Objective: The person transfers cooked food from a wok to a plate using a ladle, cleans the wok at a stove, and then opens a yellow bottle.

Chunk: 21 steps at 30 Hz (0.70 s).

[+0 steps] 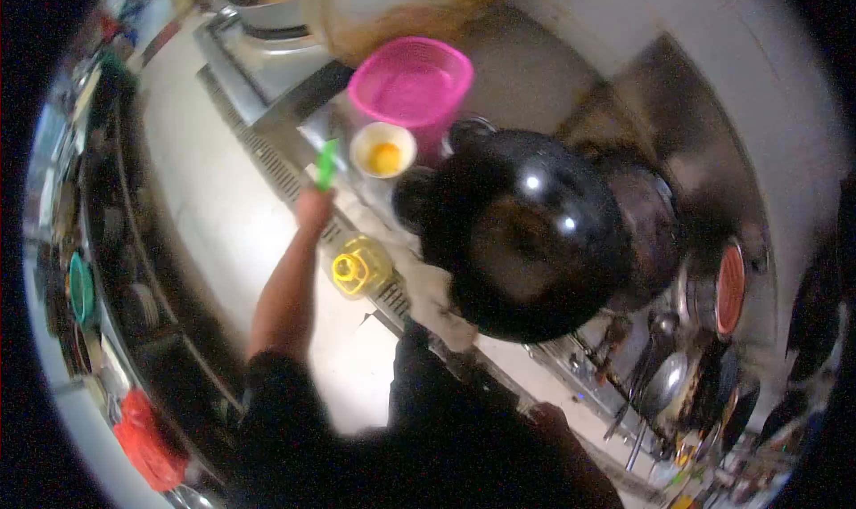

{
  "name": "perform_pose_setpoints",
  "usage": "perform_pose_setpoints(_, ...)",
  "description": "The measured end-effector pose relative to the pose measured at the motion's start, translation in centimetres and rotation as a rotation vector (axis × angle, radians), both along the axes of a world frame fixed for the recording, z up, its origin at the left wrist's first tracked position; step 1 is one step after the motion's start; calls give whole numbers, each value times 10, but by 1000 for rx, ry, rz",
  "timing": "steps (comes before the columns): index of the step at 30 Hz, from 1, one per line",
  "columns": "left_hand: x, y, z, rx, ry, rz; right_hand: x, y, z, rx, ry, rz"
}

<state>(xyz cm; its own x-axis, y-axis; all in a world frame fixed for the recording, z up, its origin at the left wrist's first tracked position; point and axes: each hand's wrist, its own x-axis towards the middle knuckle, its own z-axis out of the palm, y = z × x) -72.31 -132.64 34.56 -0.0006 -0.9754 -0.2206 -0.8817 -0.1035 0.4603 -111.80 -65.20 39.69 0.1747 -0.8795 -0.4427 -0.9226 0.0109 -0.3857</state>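
Observation:
My left hand (314, 208) is closed around a bright green object (327, 163), too blurred to identify. Just beyond it stands a white bowl (360, 152) with something yellow-orange inside, like egg. Nearer my body is a clear bottle (367, 264) with a yellow cap and yellow liquid. A large black wok (535, 233) sits on the stove, with a beige cloth (437, 299) along its near side. At the lower right, my right hand (546, 415) is low by the counter edge, dark and blurred, its fingers not distinct.
A pink plastic basket (410, 83) is behind the bowl. Ladles and other utensils (664, 380) crowd the right side near a red round item (730, 288). A large pot (276, 10) stands at the top left. Dark shelving and a red bag (147, 442) are at the left.

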Motion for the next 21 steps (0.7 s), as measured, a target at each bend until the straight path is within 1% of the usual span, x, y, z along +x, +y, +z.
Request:
perform_pose_setpoints(1,-4,24,47,-20,55,111,15,-28,32,289,-188,-539)
perform_pose_setpoints(2,3,51,64,-170,218,133,10,-43,44,264,-249,-539)
perform_pose_setpoints(3,5,77,83,-392,275,91,5,-58,55,241,-312,-539)
perform_pose_setpoints(4,-1,104,113,-251,332,172,0,-74,67,219,-375,-537)
perform_pose_setpoints(5,-28,140,154,-233,502,159,5,-128,129,377,-439,-607)
perform_pose_setpoints(6,-53,178,185,-263,487,61,3,-140,129,179,-318,-515)
perform_pose_setpoints(7,-72,215,192,-264,513,-49,8,-170,170,89,-346,-553)
perform_pose_setpoints(8,-94,253,190,-176,462,-114,9,-185,189,-8,-474,-560)
perform_pose_setpoints(9,-128,297,192,-146,466,-256,8,-193,202,-106,-604,-545)
perform_pose_setpoints(10,-162,342,193,-115,478,-396,9,-198,217,-179,-742,-633)
perform_pose_setpoints(11,-201,379,213,-151,493,-667,7,-193,224,-253,-880,-719)
perform_pose_setpoints(12,-239,420,202,-67,423,-784,1,-176,211,-318,-1006,-850)
perform_pose_setpoints(13,-279,451,241,20,333,-943,-9,-151,196,-365,-1128,-987)
perform_pose_setpoints(14,-309,483,231,-2,380,-1055,-30,-122,186,-422,-1077,-1137)
perform_pose_setpoints(15,-338,504,233,169,294,-1218,-62,-89,167,-428,-975,-1223)
perform_pose_setpoints(16,-352,520,234,187,320,-1347,-99,-51,159,-423,-892,-1315)
perform_pose_setpoints(17,-364,536,232,205,350,-1475,-132,-8,150,-563,-975,-1277)
perform_pose_setpoints(18,-373,555,219,227,353,-1448,-165,36,145,-681,-1033,-1299)
perform_pose_setpoints(20,-384,587,165,428,147,-1283,-237,111,147,-462,-490,-1322)
perform_pose_setpoints(21,-386,597,130,496,34,-1277,-268,148,139,-326,-283,-1288)
